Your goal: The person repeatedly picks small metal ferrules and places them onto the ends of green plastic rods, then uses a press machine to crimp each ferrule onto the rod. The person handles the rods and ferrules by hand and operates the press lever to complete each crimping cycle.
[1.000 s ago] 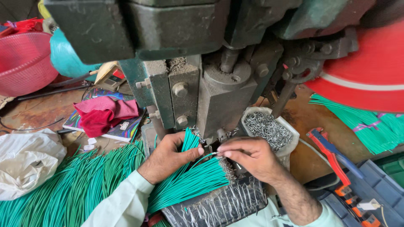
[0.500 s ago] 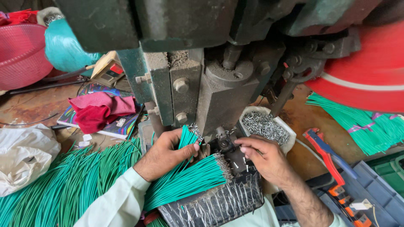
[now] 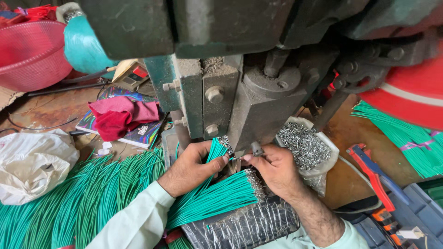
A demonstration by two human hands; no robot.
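Both hands have closed in under the press since half a second ago. My left hand (image 3: pixel 194 166) now wraps a bundle of green wires (image 3: pixel 212 200) fanned across the desk (image 3: pixel 50 110), its grip shut around them, thumb meeting my right hand (image 3: pixel 272 170) over one wire end at the crimping press (image 3: pixel 240 92). That right grip pinches shut on the wire tip beside the bag of metal terminals (image 3: pixel 304 147). I judge the fingertips sit dangerously close beneath the ram; a stroke now could catch them.
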